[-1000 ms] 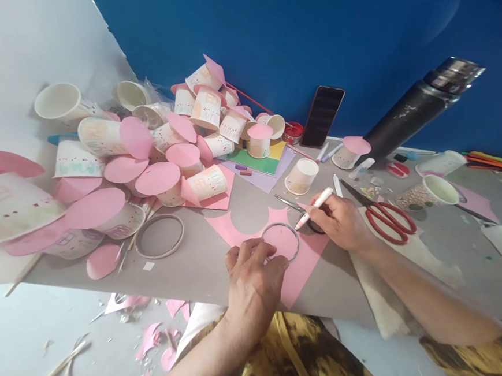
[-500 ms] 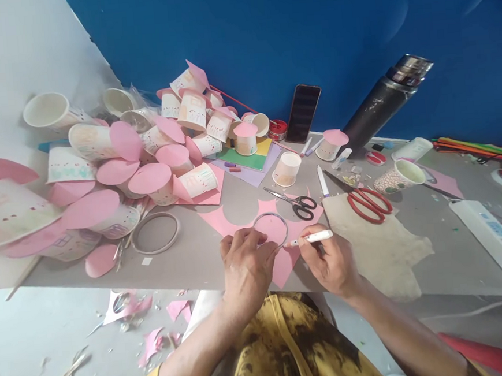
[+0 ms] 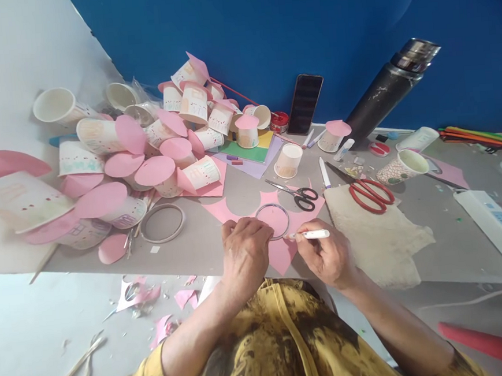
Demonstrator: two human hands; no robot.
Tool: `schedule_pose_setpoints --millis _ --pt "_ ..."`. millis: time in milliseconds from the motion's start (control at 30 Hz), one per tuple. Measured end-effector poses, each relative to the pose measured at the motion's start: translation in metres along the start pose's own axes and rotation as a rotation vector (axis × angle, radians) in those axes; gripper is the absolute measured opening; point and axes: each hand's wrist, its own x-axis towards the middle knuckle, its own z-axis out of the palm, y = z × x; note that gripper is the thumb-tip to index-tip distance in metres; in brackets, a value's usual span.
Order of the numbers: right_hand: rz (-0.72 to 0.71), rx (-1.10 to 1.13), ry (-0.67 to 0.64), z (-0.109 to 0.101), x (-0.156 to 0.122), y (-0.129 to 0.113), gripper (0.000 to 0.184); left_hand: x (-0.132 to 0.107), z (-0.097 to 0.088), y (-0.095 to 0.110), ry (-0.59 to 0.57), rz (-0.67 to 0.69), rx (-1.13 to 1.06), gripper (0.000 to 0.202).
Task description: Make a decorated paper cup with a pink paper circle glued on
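Note:
A thin grey ring [image 3: 287, 220] lies flat on a cut sheet of pink paper [image 3: 281, 257] at the table's front. My left hand [image 3: 247, 252] holds the ring down at its left side, fingers bent and pressed together, their tips partly hidden. Between the thumb and fingers of my right hand [image 3: 328, 257] is a white marker pen [image 3: 316, 234], its tip at the ring's lower right edge. Rounded notches are cut from the paper's far side. Just beyond my hands, black-handled scissors [image 3: 297, 195] rest partly on the paper.
Many paper cups with pink paper tops [image 3: 156, 171] are heaped at the left, near a larger ring [image 3: 184, 221]. Red-handled scissors [image 3: 371, 196] lie on a beige cloth [image 3: 381, 241] at the right. Behind stand a phone [image 3: 305, 104], a dark flask [image 3: 385, 93] and an upturned cup [image 3: 288, 161].
The whole view has shifted slightly as my head moved. The pen tip has slid a little leftward along the ring's lower edge. My left hand stays on the ring.

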Motion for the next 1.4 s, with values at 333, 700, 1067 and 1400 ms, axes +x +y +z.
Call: schedule_pose_setpoints --millis 333,700,1067,1400 --pt "-0.142 0.094 0.007 0.021 -0.002 -0.012 0.013 0.001 -0.002 -0.002 0.028 0.005 -0.062 0.016" --pt "0.047 0.01 -0.149 -0.012 0.019 0.021 0.026 0.002 -0.005 0.002 -0.038 0.017 0.03 0.021" --pt "0.003 -0.15 -0.517 0.001 0.043 0.03 0.041 0.009 -0.009 -0.003 -0.104 0.009 0.032 0.029" --pt "0.015 -0.174 -0.502 0.003 0.039 0.033 0.041 0.054 -0.026 -0.013 -0.42 0.149 0.098 0.025"
